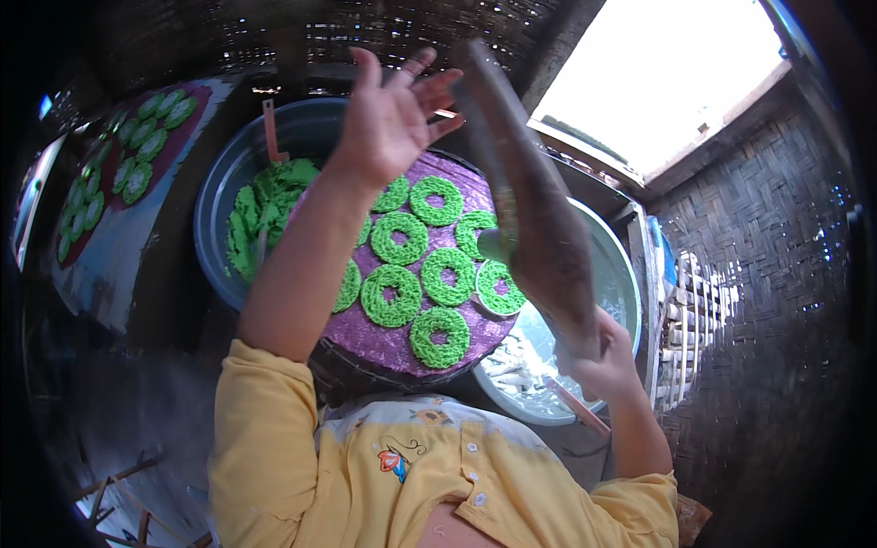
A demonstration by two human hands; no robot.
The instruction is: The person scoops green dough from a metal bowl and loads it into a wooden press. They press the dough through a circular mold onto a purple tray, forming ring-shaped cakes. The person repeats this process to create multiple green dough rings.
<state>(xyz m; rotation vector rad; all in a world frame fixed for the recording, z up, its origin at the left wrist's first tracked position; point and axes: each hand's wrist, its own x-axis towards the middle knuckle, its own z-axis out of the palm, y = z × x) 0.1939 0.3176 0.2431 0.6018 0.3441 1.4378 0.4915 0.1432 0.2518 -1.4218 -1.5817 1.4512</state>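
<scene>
My right hand [607, 361] is wrapped round the lower end of a long, brown wooden tool [544, 219], smeared by motion and slanting up over the tray. Part of a green, blurred piece shows beside the tool's middle. My left hand [393, 119] is raised palm up with fingers spread, holding nothing; its fingertips come close to the tool's upper end, and I cannot tell if they touch. Below lie several bright green stringy dough rings [391, 294] on a purple sheet [365, 342] over a round tray. One ring at the right has a pale rim [494, 312] round it.
At the left, a blue basin [212, 205] holds green dough [288, 187] and a pink-handled utensil [270, 132]. A pale basin [617, 260] at the right contains whitish material and a pink handle [580, 406]. More green pieces [137, 183] lie at far left. A woven wall [758, 283] stands right.
</scene>
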